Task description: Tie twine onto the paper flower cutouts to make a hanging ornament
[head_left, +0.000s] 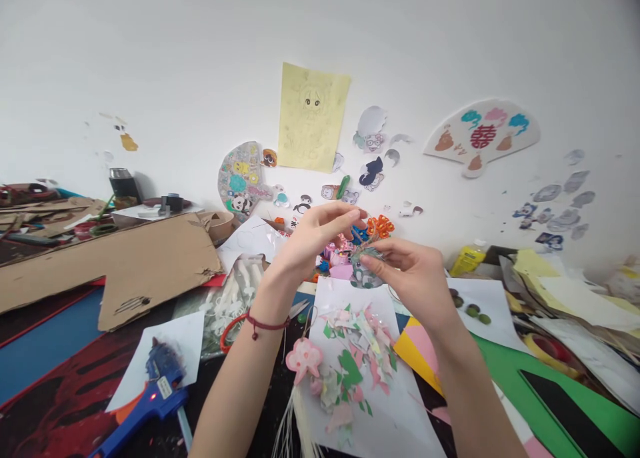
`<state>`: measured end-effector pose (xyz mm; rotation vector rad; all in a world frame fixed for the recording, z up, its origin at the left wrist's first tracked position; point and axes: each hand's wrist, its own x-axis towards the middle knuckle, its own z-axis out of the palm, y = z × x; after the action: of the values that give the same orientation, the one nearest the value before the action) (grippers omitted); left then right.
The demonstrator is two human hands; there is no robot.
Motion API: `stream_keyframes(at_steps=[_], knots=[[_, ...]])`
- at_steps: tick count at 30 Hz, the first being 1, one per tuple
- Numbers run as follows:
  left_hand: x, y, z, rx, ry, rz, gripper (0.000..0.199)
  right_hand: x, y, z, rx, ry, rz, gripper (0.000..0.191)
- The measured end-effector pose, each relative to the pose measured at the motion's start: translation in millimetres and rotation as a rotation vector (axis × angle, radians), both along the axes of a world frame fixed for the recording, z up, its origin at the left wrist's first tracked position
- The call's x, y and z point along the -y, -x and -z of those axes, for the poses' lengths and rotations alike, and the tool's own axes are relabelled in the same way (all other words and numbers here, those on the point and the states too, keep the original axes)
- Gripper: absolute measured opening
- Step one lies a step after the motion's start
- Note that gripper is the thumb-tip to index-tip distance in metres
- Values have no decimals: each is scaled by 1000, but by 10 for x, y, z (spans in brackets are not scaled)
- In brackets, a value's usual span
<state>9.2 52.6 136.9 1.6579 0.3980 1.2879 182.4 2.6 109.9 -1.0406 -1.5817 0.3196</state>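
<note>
Small ornament pinched in the right hand, left fingers just above

The grey-green ornament [367, 270] was in the right hand [413, 261], above the far end of a white sheet [400, 415]. The right thumb pressed against its front, pinching it with fingers mostly hidden behind. The left hand [323, 230] arched in from the left, its fingertips bent down close to the ornament's top; whether they pinched a thread or merely hung there, I could not tell.

The relation that mattered was that narrow space: the ornament lay just left of the right-hand grip and just below and to the right of the left fingertips. The right hand was the nearer, already touching it. Its body looked roundish, so no long axis showed clearly.

On the near side, paper scraps [357, 351] covered the sheet, and a pink tasselled ornament [304, 359] lay at its left edge.
</note>
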Motion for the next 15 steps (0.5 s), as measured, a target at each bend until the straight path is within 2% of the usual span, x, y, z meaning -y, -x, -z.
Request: stream_keyframes(at_steps=[6, 10, 15], knots=[[43, 109, -50, -335, -243, -26, 25, -7, -75, -16, 26, -71, 19, 13], [128, 126, -86, -456, -370, -146, 18, 18, -109, -32, 41, -64, 20, 10], [209, 109, -87, -532, -440, -303, 12, 33, -116, -34, 50, -18, 12, 15]])
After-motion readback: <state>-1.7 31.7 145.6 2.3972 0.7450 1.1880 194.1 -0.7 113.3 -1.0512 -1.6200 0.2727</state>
